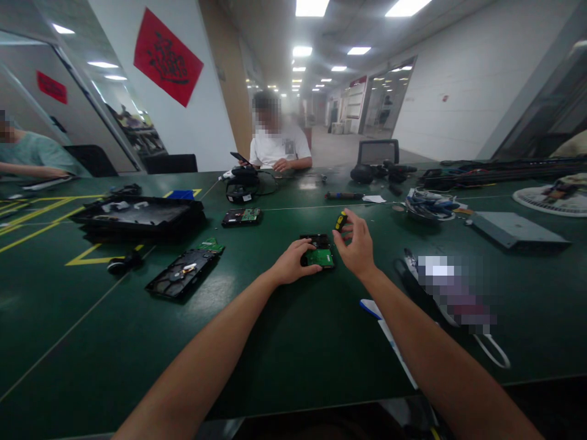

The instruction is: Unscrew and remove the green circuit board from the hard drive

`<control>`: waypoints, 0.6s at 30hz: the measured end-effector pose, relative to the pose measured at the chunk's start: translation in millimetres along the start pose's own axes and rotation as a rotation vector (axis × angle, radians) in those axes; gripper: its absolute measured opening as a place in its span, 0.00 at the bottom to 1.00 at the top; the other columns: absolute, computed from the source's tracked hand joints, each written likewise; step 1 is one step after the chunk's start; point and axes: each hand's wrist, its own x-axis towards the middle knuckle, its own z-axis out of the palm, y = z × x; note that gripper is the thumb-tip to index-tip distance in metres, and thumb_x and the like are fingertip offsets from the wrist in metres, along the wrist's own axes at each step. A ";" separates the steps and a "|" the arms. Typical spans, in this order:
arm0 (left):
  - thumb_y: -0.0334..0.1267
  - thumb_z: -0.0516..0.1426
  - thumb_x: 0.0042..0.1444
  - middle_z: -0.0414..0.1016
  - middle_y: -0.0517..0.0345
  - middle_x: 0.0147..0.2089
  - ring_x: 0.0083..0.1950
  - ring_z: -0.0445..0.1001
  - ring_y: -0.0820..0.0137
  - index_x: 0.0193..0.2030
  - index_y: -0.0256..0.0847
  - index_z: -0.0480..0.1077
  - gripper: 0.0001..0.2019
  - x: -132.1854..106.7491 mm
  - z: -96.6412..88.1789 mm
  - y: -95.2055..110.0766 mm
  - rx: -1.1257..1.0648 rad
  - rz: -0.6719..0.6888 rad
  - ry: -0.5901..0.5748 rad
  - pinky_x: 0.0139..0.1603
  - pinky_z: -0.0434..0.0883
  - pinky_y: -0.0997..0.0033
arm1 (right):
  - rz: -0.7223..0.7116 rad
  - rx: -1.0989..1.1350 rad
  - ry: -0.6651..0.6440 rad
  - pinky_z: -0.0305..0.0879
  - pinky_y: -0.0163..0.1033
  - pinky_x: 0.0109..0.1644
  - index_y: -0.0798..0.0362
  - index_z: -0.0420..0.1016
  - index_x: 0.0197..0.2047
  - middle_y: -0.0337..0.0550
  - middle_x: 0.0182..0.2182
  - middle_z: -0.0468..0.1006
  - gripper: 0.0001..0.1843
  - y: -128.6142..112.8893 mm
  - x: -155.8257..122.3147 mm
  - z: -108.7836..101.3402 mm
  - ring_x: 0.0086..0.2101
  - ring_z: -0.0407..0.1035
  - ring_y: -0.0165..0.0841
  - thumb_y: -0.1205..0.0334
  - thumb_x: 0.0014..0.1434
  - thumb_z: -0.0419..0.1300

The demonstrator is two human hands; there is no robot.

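A hard drive (323,259) with a green circuit board facing up lies on the green table in front of me. My left hand (296,261) grips its left side, fingers over the far part and thumb along the near edge. Just right of the drive, my right hand (356,244) is raised with its fingers closed around a yellow and black screwdriver (340,221). The screwdriver's handle shows; I cannot make out its shaft or tip.
Left lie another hard drive (241,217), a larger black drive housing (186,272) and stacked black trays (142,220). Right are a strapped pouch-like item (452,290), partly blurred, a grey metal box (518,231) and a cable-filled bowl (428,208). A person (279,143) sits opposite.
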 end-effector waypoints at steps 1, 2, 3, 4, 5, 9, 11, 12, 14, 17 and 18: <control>0.55 0.68 0.55 0.64 0.44 0.72 0.75 0.60 0.51 0.62 0.44 0.71 0.32 0.0 -0.1 0.2 -0.001 0.001 0.002 0.74 0.60 0.46 | 0.003 0.003 -0.001 0.83 0.49 0.41 0.45 0.57 0.72 0.53 0.56 0.71 0.34 -0.2 0.0 -0.1 0.41 0.76 0.39 0.61 0.66 0.60; 0.55 0.68 0.55 0.64 0.44 0.72 0.75 0.60 0.51 0.62 0.44 0.71 0.32 -0.1 -0.2 0.3 -0.001 0.001 0.003 0.74 0.60 0.46 | 0.004 0.005 0.000 0.83 0.49 0.41 0.45 0.57 0.72 0.53 0.56 0.71 0.34 -0.4 -0.1 -0.1 0.42 0.76 0.40 0.60 0.66 0.60; 0.56 0.68 0.55 0.64 0.44 0.72 0.75 0.60 0.51 0.62 0.44 0.70 0.32 0.0 -0.2 0.4 0.001 0.001 0.003 0.74 0.60 0.46 | 0.000 0.008 0.001 0.83 0.50 0.42 0.45 0.57 0.72 0.54 0.56 0.71 0.34 -0.5 -0.2 0.0 0.43 0.76 0.40 0.61 0.66 0.60; 0.56 0.68 0.55 0.64 0.43 0.72 0.75 0.60 0.51 0.62 0.43 0.70 0.32 0.1 -0.1 0.3 0.003 0.001 0.002 0.74 0.60 0.46 | -0.006 0.009 0.002 0.83 0.50 0.43 0.46 0.56 0.73 0.54 0.57 0.71 0.34 -0.6 -0.3 0.2 0.44 0.76 0.41 0.61 0.66 0.59; 0.56 0.68 0.55 0.64 0.43 0.72 0.75 0.60 0.51 0.62 0.43 0.70 0.33 0.2 0.1 0.1 0.004 0.002 0.000 0.74 0.60 0.46 | -0.011 0.010 0.001 0.83 0.50 0.44 0.46 0.56 0.73 0.55 0.57 0.71 0.34 -0.5 -0.4 0.4 0.45 0.76 0.41 0.62 0.66 0.59; 0.56 0.68 0.54 0.64 0.44 0.72 0.75 0.60 0.50 0.62 0.44 0.70 0.32 0.6 0.8 -1.0 0.000 0.002 0.000 0.74 0.60 0.45 | -0.007 0.006 0.000 0.83 0.48 0.41 0.46 0.55 0.74 0.55 0.58 0.70 0.35 0.2 -0.7 0.8 0.43 0.76 0.40 0.62 0.66 0.59; 0.55 0.68 0.54 0.64 0.44 0.72 0.75 0.60 0.50 0.62 0.45 0.71 0.32 0.6 0.8 -1.0 -0.003 0.000 0.003 0.74 0.61 0.44 | -0.002 0.000 -0.002 0.83 0.47 0.39 0.46 0.55 0.73 0.54 0.56 0.70 0.35 0.3 -0.7 0.4 0.42 0.76 0.39 0.60 0.66 0.60; 0.55 0.68 0.54 0.64 0.44 0.72 0.75 0.60 0.50 0.62 0.45 0.71 0.32 0.5 0.6 -0.7 -0.004 0.000 0.004 0.74 0.61 0.44 | -0.003 -0.004 -0.004 0.83 0.47 0.39 0.45 0.56 0.73 0.53 0.56 0.71 0.34 0.2 -0.7 0.2 0.41 0.76 0.39 0.60 0.66 0.60; 0.55 0.68 0.54 0.64 0.44 0.72 0.75 0.60 0.50 0.62 0.44 0.71 0.32 0.1 0.0 -0.1 -0.003 0.001 0.004 0.74 0.60 0.44 | -0.009 -0.007 -0.007 0.83 0.48 0.41 0.45 0.56 0.73 0.53 0.56 0.71 0.34 -0.1 -0.5 0.0 0.42 0.76 0.39 0.60 0.66 0.60; 0.55 0.68 0.55 0.64 0.44 0.72 0.75 0.60 0.51 0.62 0.44 0.70 0.32 -0.4 -0.3 0.4 -0.001 0.008 0.003 0.74 0.60 0.46 | -0.018 0.004 0.002 0.83 0.50 0.44 0.46 0.55 0.74 0.55 0.58 0.70 0.34 -0.3 -0.5 0.4 0.44 0.76 0.40 0.62 0.67 0.59; 0.55 0.68 0.55 0.64 0.44 0.72 0.75 0.60 0.51 0.62 0.44 0.70 0.32 -0.5 -0.1 0.3 -0.001 0.009 0.002 0.74 0.60 0.46 | -0.016 0.007 0.005 0.83 0.50 0.44 0.47 0.54 0.74 0.55 0.58 0.70 0.34 -0.2 -0.5 0.6 0.44 0.76 0.40 0.62 0.67 0.58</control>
